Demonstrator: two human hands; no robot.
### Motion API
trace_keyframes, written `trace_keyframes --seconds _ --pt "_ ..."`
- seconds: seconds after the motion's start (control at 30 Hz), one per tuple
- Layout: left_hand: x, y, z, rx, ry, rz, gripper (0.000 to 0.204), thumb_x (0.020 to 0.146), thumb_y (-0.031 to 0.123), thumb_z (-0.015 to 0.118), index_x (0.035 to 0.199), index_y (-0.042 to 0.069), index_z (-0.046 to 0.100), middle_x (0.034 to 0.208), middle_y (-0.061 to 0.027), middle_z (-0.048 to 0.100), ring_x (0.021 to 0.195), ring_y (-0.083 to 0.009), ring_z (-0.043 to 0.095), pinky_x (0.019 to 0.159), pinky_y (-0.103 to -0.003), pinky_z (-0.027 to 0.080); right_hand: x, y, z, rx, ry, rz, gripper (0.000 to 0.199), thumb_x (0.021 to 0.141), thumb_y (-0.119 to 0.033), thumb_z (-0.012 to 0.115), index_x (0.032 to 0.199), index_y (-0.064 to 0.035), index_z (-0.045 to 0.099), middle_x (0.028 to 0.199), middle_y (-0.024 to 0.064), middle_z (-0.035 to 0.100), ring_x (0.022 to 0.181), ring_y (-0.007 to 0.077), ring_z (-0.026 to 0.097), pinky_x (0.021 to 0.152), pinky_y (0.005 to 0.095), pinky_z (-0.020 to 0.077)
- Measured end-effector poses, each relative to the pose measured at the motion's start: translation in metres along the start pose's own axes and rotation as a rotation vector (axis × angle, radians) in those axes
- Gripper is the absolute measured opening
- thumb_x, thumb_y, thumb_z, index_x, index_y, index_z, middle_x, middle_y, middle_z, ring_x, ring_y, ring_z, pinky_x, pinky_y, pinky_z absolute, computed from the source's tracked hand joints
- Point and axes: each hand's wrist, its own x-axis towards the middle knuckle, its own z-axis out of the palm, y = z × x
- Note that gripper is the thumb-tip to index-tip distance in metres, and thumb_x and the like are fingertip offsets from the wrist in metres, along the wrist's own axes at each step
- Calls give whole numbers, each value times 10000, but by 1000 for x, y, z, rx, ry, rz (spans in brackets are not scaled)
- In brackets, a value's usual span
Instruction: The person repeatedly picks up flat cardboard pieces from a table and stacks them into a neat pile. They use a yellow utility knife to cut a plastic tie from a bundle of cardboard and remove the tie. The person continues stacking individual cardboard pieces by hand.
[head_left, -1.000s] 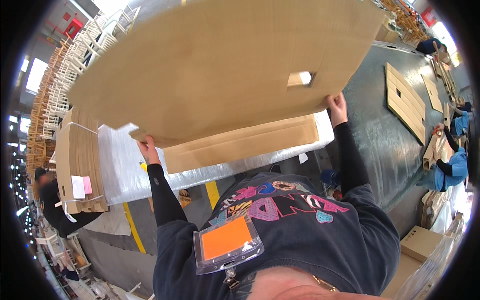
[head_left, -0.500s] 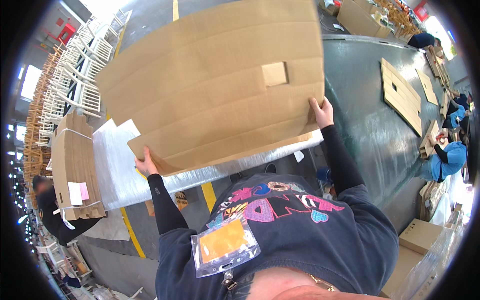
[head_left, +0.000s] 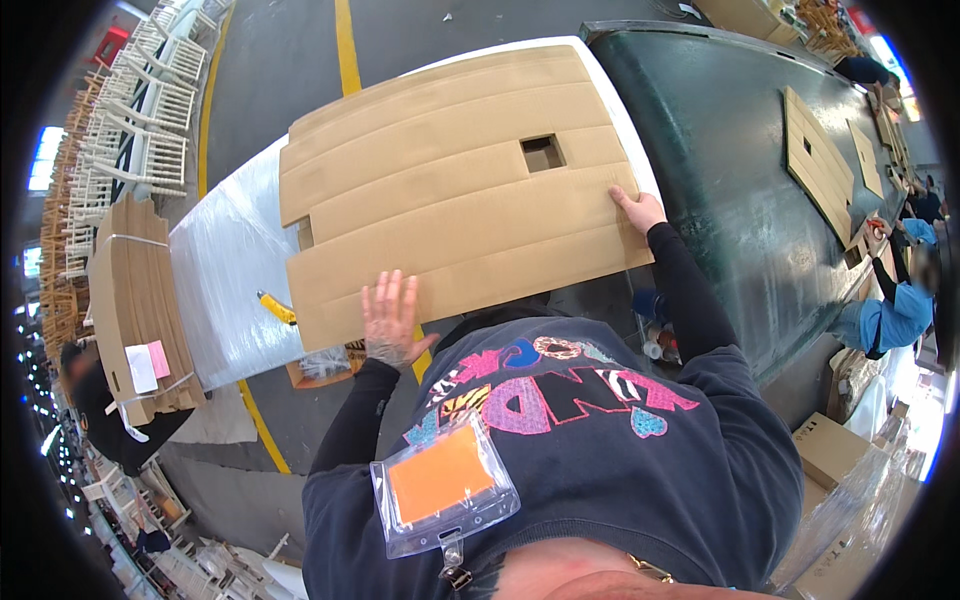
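Observation:
A large brown cardboard sheet lies flat on a surface covered in clear plastic wrap. It has a square cut-out near its right side and a notch on its left edge. My left hand rests on the sheet's near edge, fingers spread and flat. At the right edge, my right hand grips the sheet, thumb on top and the other fingers partly hidden. A yellow-handled tool lies on the wrap just left of the sheet; its kind is not clear.
To the right stands a dark green table bearing more cardboard pieces. A co-worker in a blue shirt works beside it. At left are a strapped cardboard stack, another person in black and rows of white chairs.
The cardboard sheet has come down from a raised, tilted position to lie flat. My left hand has let go of its corner and moved right along the near edge. The yellow-handled tool now shows.

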Motion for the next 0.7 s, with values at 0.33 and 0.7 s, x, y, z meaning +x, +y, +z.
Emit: trace_keyframes --seconds 0.33,0.7 --pt "-2 -5 60 154 132 -21 463 858 135 531 1317 110 582 1214 -164 558 1152 -338 531 1068 -530 398 -95 -42 35 -516 304 -847 1015 660 -569 820 1455 -103 393 1386 165 419 1300 354 398 1091 504 318" --pt "0 -6 75 88 146 -5 486 751 87 640 1232 33 593 1205 -164 592 1140 -370 572 1022 -525 474 -111 -18 95 -726 196 -1061 475 768 -121 634 1235 -147 553 1199 96 520 1168 287 508 1075 488 393"
